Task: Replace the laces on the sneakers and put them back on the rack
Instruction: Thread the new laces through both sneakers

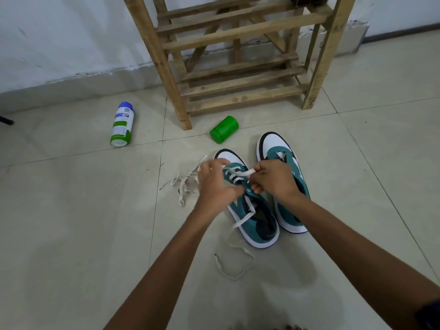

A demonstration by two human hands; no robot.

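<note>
Both hands mid-frame on the left sneaker (pixel 252 217): left hand (pixel 215 184) and right hand (pixel 273 179) each pinch the lace (pixel 246 173), which is soft, limp, best gripped near the tip; right sneaker (pixel 285 186) beside it, rack (pixel 238 75) upper centre.

Two bare forearms enter from bottom edge, no sleeves over visible length. Left hand (pixel 214 184) and right hand (pixel 273 179) both bare: no gloves. Rings, watch: can't tell, motion blur on left hand. Dark band or cuff edge at right arm near bottom-right corner, partly cut off by frame, type unclear. Toes barely visible at bottom edge, blurred.
</note>
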